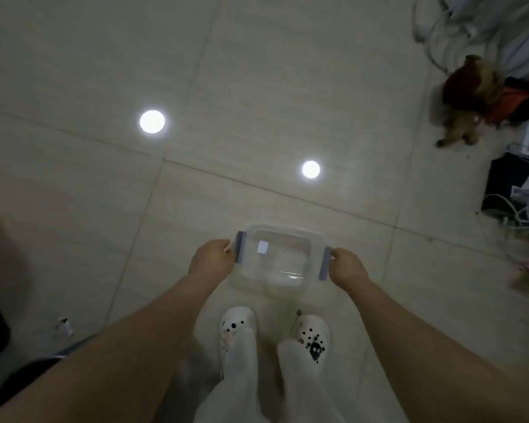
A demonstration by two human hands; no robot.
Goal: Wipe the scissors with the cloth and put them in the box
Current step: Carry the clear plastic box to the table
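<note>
Pale tiled floor [257, 87], white spotted clogs [310, 332], tangled cables [524, 213], black case [501, 184] at right

No legible text; white sticker [262, 247] on box [277, 231] unreadable

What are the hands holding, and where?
A clear box: the left hand grips it at its left grey clip, the right hand at its right grey clip.
</note>
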